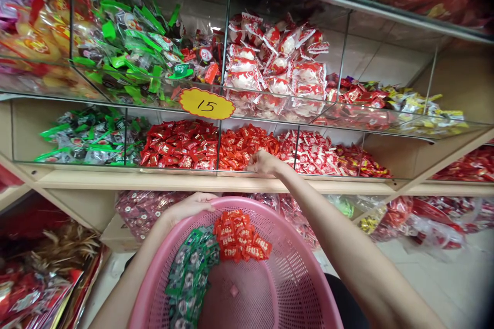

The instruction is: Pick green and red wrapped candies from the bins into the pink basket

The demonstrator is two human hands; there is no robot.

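My left hand [189, 206] grips the far rim of a pink plastic basket [293, 288] held in front of me. Inside the basket lie a heap of small red wrapped candies [241, 236] and a strip of green wrapped candies [191, 272]. My right hand [263, 162] reaches up into a glass bin of red wrapped candies [239, 146] on the lower shelf, its fingers curled down into the pile. What the fingers hold is hidden.
Glass-divided bins hold green packets [88, 136], more red candies [179, 144], red-and-white candies [312, 151] and white-and-red bags [278, 64] above. A yellow tag marked 15 [206, 104] hangs on the upper bin. Bagged goods fill the space under the wooden shelf [154, 180].
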